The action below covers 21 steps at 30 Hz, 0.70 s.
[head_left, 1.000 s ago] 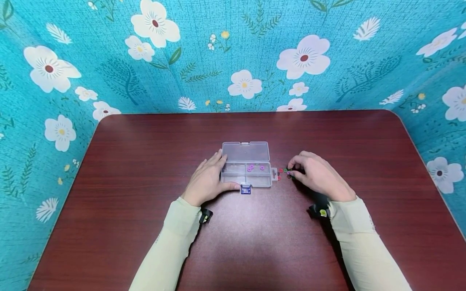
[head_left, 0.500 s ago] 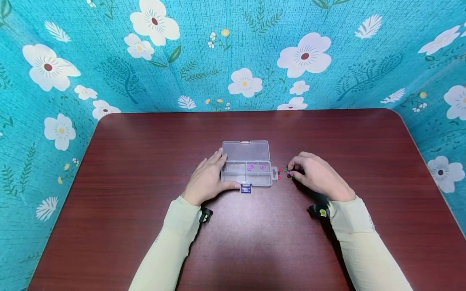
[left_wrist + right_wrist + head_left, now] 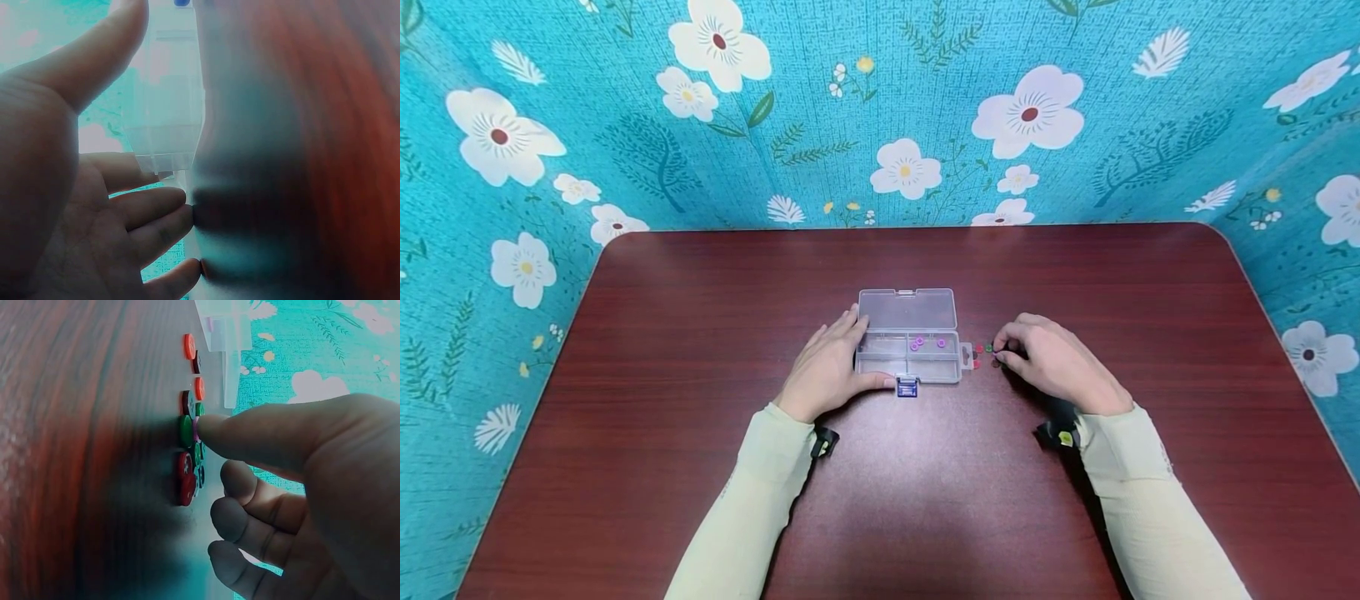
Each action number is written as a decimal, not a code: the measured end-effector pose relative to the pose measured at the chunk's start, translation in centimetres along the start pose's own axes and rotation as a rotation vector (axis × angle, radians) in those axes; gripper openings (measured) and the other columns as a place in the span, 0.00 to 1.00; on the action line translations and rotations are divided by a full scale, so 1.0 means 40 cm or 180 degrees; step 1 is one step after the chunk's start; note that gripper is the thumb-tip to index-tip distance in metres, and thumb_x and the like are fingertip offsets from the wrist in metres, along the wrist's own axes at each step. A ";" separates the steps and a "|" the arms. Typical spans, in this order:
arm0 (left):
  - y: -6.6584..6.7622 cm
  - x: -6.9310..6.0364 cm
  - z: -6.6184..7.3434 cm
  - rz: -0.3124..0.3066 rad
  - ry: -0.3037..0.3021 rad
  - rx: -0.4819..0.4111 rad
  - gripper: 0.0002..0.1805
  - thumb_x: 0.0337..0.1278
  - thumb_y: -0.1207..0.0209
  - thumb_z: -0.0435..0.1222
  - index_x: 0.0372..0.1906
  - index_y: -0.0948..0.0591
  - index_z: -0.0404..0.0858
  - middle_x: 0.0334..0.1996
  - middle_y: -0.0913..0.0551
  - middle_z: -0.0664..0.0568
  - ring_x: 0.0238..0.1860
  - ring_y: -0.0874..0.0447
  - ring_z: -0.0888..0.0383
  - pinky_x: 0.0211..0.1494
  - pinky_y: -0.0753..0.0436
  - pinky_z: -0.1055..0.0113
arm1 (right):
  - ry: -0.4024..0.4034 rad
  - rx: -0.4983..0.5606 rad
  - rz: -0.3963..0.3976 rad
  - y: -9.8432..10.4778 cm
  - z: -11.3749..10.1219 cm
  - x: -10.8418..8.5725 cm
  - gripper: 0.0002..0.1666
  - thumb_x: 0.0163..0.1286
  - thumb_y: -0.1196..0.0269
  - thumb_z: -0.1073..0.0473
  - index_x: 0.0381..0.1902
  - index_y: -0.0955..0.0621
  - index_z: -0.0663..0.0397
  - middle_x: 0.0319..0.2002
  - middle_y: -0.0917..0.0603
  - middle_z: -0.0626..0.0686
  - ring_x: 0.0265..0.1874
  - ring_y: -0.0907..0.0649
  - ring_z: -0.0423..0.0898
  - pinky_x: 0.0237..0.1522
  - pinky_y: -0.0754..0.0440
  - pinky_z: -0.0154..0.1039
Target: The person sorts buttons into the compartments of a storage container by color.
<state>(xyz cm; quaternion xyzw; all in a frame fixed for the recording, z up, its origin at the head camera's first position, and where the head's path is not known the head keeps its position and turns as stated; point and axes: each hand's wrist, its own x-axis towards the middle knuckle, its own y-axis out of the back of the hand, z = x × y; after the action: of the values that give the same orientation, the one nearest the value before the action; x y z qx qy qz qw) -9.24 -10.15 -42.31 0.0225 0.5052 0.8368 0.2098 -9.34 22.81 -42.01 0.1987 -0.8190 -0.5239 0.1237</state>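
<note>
Right hand (image 3: 1048,360): narrow, thumb and forefinger tips drawn together about a purple button (image 3: 195,429). Thumb tip meets it in the right wrist view; forefinger tip hidden there (whether the button is clear of the table (image 3: 700,350) cannot be told). Remaining fingers curl loosely, apart from the pieces.

Position: the purple button sits amid a small cluster, with a green button (image 3: 186,431) just beside it and dark and red ones around, such as the red button (image 3: 189,347) at the box end. The cluster lies off the right end of the clear box (image 3: 934,370), strung out from near its hang tab (image 3: 967,356) toward the right hand.

Key relation: box long axis runs left to right, so its compartments lie to the left of the right hand, past the tab. Right hand is the nearer one to the cluster, by far. Far-right compartment holds three purple buttons (image 3: 942,343), two close together, one apart. Lid (image 3: 907,310) is folded back on the far side, out of that line (my judgement).

Left hand (image 3: 827,371): wide, fingers extended along the box's left end, thumb along the near edge, beside the blue latch (image 3: 907,387).
</note>
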 end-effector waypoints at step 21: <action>0.000 0.001 -0.001 0.0013 -0.0034 -0.0011 0.60 0.46 0.31 0.66 0.77 0.39 0.35 0.79 0.47 0.43 0.79 0.49 0.49 0.79 0.49 0.50 | -0.0062 0.0043 0.0102 -0.009 0.006 0.007 0.03 0.65 0.32 0.63 0.36 0.16 0.52 0.30 0.23 0.45 0.32 0.25 0.42 0.36 0.25 0.42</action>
<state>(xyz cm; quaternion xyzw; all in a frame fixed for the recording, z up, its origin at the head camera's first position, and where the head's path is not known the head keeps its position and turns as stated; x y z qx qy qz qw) -9.28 -10.17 -42.31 0.0277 0.5025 0.8380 0.2109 -9.61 22.73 -42.44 0.1813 -0.8268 -0.5182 0.1226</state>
